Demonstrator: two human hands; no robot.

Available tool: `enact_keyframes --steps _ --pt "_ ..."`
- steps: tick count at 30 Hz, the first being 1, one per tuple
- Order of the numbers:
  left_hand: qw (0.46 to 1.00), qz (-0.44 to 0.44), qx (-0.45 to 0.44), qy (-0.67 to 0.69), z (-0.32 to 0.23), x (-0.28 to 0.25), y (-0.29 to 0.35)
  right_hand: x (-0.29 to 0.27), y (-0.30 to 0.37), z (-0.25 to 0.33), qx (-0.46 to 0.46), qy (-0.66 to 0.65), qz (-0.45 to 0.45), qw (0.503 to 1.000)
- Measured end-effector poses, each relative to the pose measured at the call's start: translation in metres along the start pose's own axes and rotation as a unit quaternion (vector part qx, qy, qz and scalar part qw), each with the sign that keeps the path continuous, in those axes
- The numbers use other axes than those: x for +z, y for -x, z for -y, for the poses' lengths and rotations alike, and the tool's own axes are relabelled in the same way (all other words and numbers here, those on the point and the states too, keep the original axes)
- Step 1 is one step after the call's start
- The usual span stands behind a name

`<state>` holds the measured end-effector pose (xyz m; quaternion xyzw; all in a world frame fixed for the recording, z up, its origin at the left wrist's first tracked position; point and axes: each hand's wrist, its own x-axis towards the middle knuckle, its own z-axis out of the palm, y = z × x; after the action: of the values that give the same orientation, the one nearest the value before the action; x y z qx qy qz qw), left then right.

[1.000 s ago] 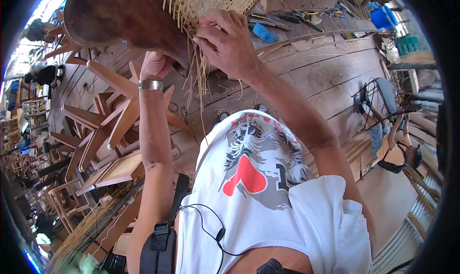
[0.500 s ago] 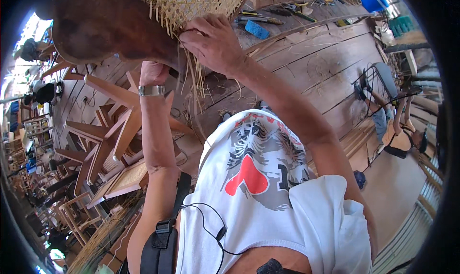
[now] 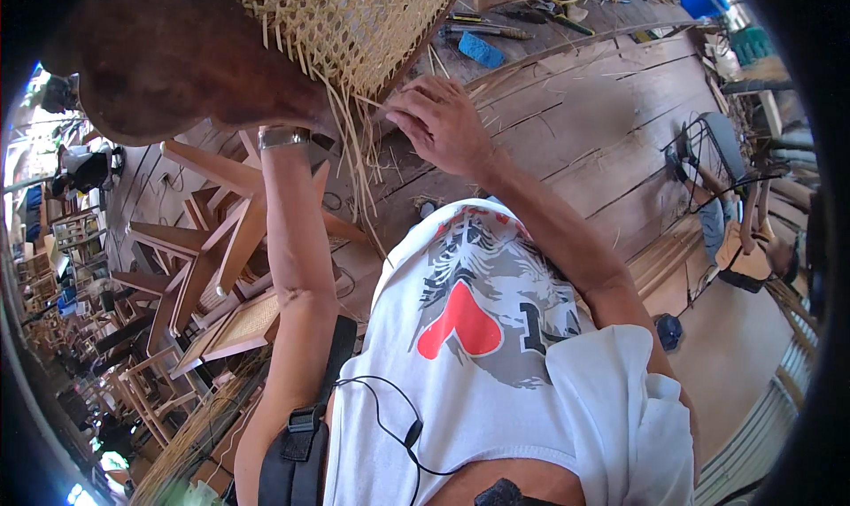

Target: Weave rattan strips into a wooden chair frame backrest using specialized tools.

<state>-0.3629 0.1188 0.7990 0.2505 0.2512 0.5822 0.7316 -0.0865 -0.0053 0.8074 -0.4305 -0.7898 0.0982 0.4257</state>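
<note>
A dark brown wooden frame (image 3: 190, 72) with a scalloped edge carries a woven cane panel (image 3: 345, 23) at the top. Loose cane strands (image 3: 356, 156) hang from the panel's lower corner. My right hand (image 3: 440, 125) is just right of that corner, thumb and fingers pinched on the end of a thin cane strand (image 3: 367, 100) drawn out from the weave. My left arm reaches up under the frame. A metal-banded wristwatch (image 3: 284, 137) shows at its lower edge, but the frame hides my left hand and its fingers.
A blue sponge (image 3: 479, 51) and several hand tools (image 3: 496, 31) lie beyond my right hand. Stacked wooden chair parts (image 3: 208, 223) stand on the left. Cane scraps litter the plank surface (image 3: 575, 143). Another person (image 3: 744, 249) is at the far right.
My right hand has moved right and slightly down, away from the panel's corner, drawing a strand. My left hand has slipped out of sight behind the frame, which sits lower and farther left in view.
</note>
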Motion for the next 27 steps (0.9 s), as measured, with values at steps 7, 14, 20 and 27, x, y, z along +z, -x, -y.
enact_keyframes --steps 7,14,20,27 --pt "0.998 -0.049 0.007 -0.046 0.003 -0.004 -0.002 -0.003 -0.005 0.004 -0.028 -0.064 0.001 0.998" --pt "0.991 -0.09 0.034 -0.095 -0.001 0.001 -0.011 -0.004 0.009 0.003 -0.04 -0.099 0.035 0.994" --pt "0.951 -0.209 0.102 -0.205 -0.006 0.029 0.015 -0.02 0.033 -0.009 -0.023 -0.157 0.072 0.985" --pt "0.762 -0.409 0.234 -0.444 0.043 0.07 0.131 -0.037 0.079 -0.056 0.092 -0.179 0.041 0.979"
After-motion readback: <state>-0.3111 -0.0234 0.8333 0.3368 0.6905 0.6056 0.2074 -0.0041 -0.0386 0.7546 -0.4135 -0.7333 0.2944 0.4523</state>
